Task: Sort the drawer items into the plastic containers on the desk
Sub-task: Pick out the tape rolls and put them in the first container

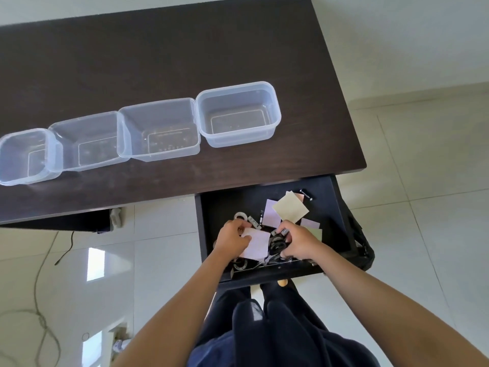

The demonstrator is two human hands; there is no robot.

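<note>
Pale pink square paper note (256,243) is pinched at its edge by left hand (232,238), inside open black drawer (330,207). Right hand (299,243) is curled around black tape rolls (277,245). Note judged light and floppy; best gripped by an edge.

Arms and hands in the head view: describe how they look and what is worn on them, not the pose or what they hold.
Both forearms are bare up to the frame edge; no sleeves show. The left hand and right hand wear no gloves, and no watch, bracelet or ring is visible. No markings can be made out on them. Below the arms, dark navy clothing covers the person's legs.
</note>
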